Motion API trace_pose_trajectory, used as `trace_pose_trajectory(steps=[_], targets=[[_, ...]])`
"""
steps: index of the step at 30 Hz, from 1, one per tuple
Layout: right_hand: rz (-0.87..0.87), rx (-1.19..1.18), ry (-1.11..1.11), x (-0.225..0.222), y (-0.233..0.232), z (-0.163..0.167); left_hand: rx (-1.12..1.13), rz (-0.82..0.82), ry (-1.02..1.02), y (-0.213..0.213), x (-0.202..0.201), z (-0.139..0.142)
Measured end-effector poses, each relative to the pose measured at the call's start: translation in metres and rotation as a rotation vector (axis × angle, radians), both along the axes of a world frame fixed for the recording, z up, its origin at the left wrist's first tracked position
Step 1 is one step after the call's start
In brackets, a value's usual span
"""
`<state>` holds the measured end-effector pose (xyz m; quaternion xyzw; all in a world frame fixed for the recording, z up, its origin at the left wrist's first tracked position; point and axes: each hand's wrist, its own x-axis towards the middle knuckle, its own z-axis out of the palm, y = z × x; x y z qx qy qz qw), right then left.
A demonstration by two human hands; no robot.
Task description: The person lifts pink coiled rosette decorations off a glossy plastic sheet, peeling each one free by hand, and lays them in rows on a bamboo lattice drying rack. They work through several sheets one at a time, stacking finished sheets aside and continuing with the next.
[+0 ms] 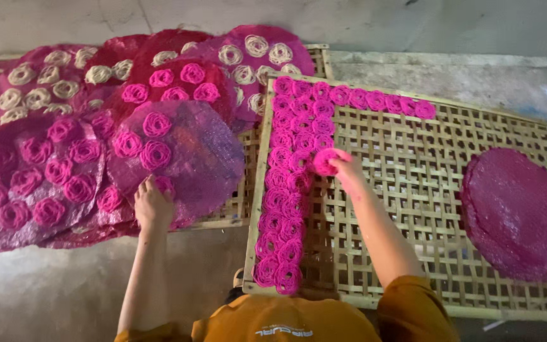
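Fingers point(340, 166) pinch lacy pink coil point(324, 161); woven bamboo tray point(413, 177) beneath.

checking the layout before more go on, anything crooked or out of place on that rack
Nothing looks spilled or broken. The pink noodle coils sit in tidy columns on the woven bamboo rack. The right hand holds one coil beside them; the left hand rests on a purple round mat.
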<state>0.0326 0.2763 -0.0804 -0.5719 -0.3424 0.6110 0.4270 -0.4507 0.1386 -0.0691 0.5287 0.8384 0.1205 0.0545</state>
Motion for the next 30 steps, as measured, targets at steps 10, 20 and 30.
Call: trace_pose_trajectory(steps=[10,20,30], targets=[[0.089,0.832,-1.203,-0.024,-0.02,-0.001,0.002,0.089,0.053,0.001,-0.027,-0.015],[0.304,0.092,-0.071,-0.103,-0.112,0.02,0.1,-0.095,-0.492,-0.026,0.081,0.04],[0.05,0.193,-0.01,-0.017,-0.108,0.017,0.209,-0.796,-0.48,-0.048,0.205,0.056]])
